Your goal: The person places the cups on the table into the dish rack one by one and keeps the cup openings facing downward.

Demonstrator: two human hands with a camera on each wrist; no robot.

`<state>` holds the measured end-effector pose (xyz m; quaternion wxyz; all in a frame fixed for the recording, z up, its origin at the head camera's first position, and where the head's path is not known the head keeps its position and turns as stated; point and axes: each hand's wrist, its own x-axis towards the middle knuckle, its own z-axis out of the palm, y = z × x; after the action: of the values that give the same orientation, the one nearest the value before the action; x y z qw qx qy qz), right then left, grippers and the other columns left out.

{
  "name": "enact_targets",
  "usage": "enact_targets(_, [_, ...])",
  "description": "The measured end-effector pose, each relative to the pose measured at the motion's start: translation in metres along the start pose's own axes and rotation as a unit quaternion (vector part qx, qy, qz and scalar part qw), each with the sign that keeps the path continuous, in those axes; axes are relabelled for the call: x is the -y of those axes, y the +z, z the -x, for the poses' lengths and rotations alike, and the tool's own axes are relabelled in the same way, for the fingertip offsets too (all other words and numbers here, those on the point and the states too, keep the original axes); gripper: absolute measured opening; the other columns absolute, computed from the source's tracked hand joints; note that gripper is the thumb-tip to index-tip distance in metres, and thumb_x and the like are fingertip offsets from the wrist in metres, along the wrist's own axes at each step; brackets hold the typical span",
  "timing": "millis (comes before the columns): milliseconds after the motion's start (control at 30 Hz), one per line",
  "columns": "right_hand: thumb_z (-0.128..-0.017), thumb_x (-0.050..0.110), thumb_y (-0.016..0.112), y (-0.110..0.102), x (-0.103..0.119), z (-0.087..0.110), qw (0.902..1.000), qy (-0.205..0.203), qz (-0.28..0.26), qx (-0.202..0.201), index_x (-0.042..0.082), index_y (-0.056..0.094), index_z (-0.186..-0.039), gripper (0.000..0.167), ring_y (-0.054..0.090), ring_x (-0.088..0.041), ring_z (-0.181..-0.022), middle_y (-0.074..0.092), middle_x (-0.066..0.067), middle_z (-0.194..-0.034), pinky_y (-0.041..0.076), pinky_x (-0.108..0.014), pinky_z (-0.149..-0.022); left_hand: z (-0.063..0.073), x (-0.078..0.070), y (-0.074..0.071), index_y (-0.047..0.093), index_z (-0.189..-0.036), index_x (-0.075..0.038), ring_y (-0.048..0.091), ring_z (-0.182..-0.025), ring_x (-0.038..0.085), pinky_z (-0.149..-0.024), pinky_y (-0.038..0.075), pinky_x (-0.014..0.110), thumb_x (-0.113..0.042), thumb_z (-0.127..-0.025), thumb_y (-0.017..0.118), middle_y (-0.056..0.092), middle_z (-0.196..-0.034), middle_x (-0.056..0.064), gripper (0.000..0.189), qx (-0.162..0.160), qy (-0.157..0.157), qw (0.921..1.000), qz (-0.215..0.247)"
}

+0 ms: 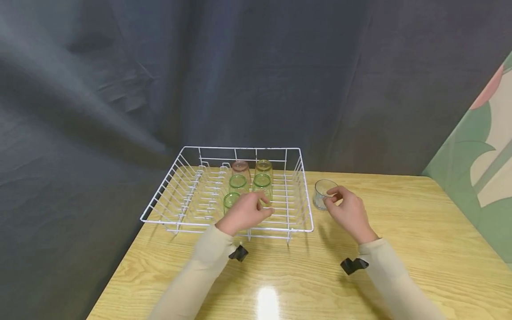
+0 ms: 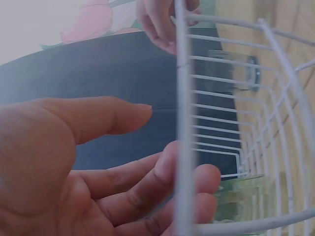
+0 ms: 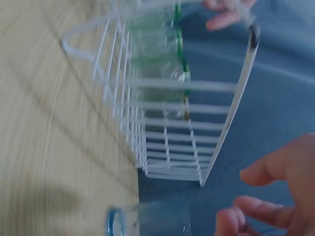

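My left hand [image 1: 246, 212] is over the front of the white wire dish rack [image 1: 300, 230], its thumb and fingers apart and nothing between them. Beside it in the rack is a green-rimmed glass [image 1: 230, 200], partly hidden by the hand. Behind stand two more green glasses [image 1: 262, 181], a pinkish glass [image 1: 240, 166] and a yellowish glass [image 1: 264, 166]. To the right of the rack, a clear glass [image 1: 320, 200] stands on the table. My right hand [image 1: 349, 213] is at its right side, thumb and fingers spread, fingertips overlapping the rim in the head view.
The rack's left half has rows of upright wire prongs [image 1: 196, 182]. A wooden table [image 1: 400, 213] carries everything. Dark cloth [image 1: 260, 80] hangs behind its back edge, and a floral panel [image 1: 480, 169] stands along the right.
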<state>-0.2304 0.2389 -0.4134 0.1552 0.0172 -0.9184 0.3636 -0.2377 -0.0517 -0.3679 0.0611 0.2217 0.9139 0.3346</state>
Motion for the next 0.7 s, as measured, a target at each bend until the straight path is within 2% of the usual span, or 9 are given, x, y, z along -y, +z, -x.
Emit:
enact_targets(67, [-0.096,0.027,0.06,0.0,-0.006,-0.004,0.9995,0.026,0.015,0.005,-0.001,0.06,-0.122,0.039,0.056,-0.026,-0.069,0.062,-0.02,-0.103,0.041,-0.034,-0.055,0.001,0.002,0.004,0.068,-0.114,-0.003,0.056,-0.061,0.011,-0.06,0.047,0.028,-0.025,-0.094,0.068,0.064,-0.077,0.0,0.03,0.003,-0.002,0.9999,0.01])
enact_targets(200, [-0.098,0.04,0.057,0.002,-0.019,-0.012,0.996,0.078,0.027,0.034,-0.006,0.041,-0.142,0.065,0.056,-0.04,-0.098,0.052,-0.031,-0.12,0.045,-0.042,-0.066,0.003,0.005,0.008,0.068,-0.116,-0.003,0.058,-0.064,0.011,-0.062,0.049,0.029,-0.025,-0.095,0.068,0.066,-0.082,0.0,0.03,0.008,0.0,0.9998,0.019])
enact_targets(300, [-0.099,0.046,0.053,0.005,-0.03,-0.019,0.9916,0.114,0.025,0.055,-0.007,0.032,-0.148,0.075,0.054,-0.044,-0.108,0.05,-0.033,-0.125,0.047,-0.047,-0.071,0.004,0.006,0.009,0.068,-0.116,-0.002,0.058,-0.064,0.011,-0.062,0.049,0.029,-0.025,-0.095,0.067,0.066,-0.083,0.001,0.031,0.011,0.01,0.9996,0.022])
enact_targets(400, [-0.1,0.052,0.048,0.008,-0.039,-0.023,0.987,0.14,0.024,0.075,-0.006,0.028,-0.15,0.08,0.055,-0.045,-0.11,0.052,-0.033,-0.125,0.048,-0.051,-0.076,0.004,0.006,0.008,0.068,-0.117,-0.003,0.059,-0.065,0.011,-0.063,0.05,0.029,-0.025,-0.096,0.066,0.067,-0.085,0.001,0.031,0.011,0.016,0.9995,0.024])
enact_targets(533, [-0.101,0.057,0.04,0.011,-0.047,-0.028,0.9824,0.154,0.013,0.105,-0.008,0.026,-0.15,0.083,0.056,-0.05,-0.113,0.053,-0.036,-0.128,0.048,-0.056,-0.082,0.003,0.007,0.007,0.068,-0.116,-0.003,0.059,-0.066,0.011,-0.063,0.05,0.029,-0.025,-0.096,0.066,0.067,-0.085,0.002,0.03,0.007,0.018,0.9995,0.025])
enact_targets(600, [-0.101,0.055,0.038,0.011,-0.049,-0.029,0.9809,0.157,0.005,0.115,-0.009,0.027,-0.149,0.08,0.061,-0.048,-0.106,0.058,-0.034,-0.123,0.049,-0.055,-0.08,0.003,0.008,0.007,0.068,-0.116,-0.003,0.059,-0.067,0.011,-0.064,0.05,0.029,-0.025,-0.096,0.066,0.067,-0.086,0.002,0.03,0.008,0.019,0.9994,0.026])
enact_targets(700, [-0.101,0.047,0.038,0.011,-0.051,-0.03,0.9802,0.16,0.0,0.117,-0.008,0.033,-0.146,0.071,0.067,-0.035,-0.088,0.069,-0.025,-0.107,0.048,-0.046,-0.074,0.004,0.008,0.007,0.068,-0.116,-0.003,0.059,-0.067,0.011,-0.064,0.05,0.029,-0.025,-0.096,0.066,0.067,-0.087,0.003,0.03,0.009,0.02,0.9992,0.033])
